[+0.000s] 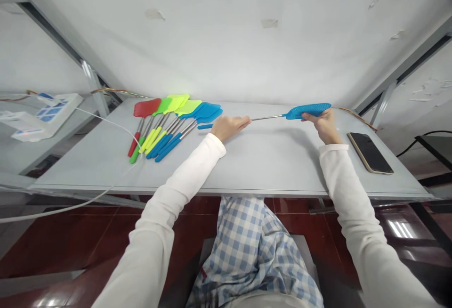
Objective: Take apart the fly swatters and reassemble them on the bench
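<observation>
A blue fly swatter [307, 110] with a thin metal shaft is held level above the table between my two hands. My right hand [323, 123] grips its blue mesh head, thumb underneath. Around the shaft, near the blue handle end, my left hand [229, 126] is closed; the handle's tip sticks out to the left. Further left, several more fly swatters lie fanned out, overlapping: a red one [146, 107], a green one [163, 106], yellow ones [177, 102] and blue ones [210, 111], their handles pointing toward me.
The grey table [254, 166] meets a white wall [243, 53] behind. A black-screened phone [370, 152] lies at the right. A white cable [122, 176] crosses the table's left side. On the left surface is a white and blue device [49, 115]. Metal frame posts flank both sides.
</observation>
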The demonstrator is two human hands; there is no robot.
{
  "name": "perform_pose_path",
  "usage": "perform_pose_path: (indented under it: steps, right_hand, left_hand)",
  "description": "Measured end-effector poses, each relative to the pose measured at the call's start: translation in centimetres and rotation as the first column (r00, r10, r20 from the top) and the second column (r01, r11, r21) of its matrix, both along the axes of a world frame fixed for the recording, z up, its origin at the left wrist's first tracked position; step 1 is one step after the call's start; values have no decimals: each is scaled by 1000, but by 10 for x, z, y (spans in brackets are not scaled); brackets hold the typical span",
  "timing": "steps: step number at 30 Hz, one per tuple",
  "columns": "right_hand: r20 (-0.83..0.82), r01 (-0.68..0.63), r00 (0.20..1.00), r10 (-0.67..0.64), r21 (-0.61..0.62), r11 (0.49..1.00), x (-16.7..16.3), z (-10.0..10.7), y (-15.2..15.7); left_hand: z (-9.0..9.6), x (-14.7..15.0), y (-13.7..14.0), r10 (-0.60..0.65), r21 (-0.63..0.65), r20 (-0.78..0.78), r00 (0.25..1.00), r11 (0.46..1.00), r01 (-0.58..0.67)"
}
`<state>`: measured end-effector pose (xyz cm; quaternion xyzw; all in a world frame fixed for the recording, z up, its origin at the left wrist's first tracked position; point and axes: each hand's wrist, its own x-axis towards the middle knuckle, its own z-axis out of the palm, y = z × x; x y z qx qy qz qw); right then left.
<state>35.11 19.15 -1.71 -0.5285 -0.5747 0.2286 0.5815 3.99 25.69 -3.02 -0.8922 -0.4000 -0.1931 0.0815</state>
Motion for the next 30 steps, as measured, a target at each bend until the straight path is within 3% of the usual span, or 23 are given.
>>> perform_pose_path:
  steps: [2, 8, 13, 19, 23, 26, 30]
  right_hand:
    - [7, 22, 1000, -22, -13, 1000, 9, 1, 0]
    - [-19, -119, 993, 118, -145, 982, 10, 8, -7]
    - [-13, -211, 977, 214, -221, 952, 10, 8, -10]
    - [80, -326, 930, 358, -268, 907, -47, 0, -6]
    - [82, -339, 926, 368, -246, 908, -78, -1, -6]
    - [71, -339, 929, 364, -234, 911, -75, 1, -6]
    - [49, -294, 948, 313, -231, 927, -60, 2, -4]
  left_hand:
    - [0, -2, 2, -5, 19, 2, 1000, 1000, 5]
    - [0, 0, 2, -48, 51, -32, 998, 998, 49]
    - [5, 0, 0, -42, -30, -55, 998, 999, 40]
    - [1, 17, -14, -3, -121, -126, 992, 993, -13]
    - [2, 22, -21, -13, -140, -159, 987, 990, -10]
    - [6, 21, -18, -34, -123, -136, 990, 992, 17]
    - [8, 22, -17, -164, -139, -89, 982, 979, 151]
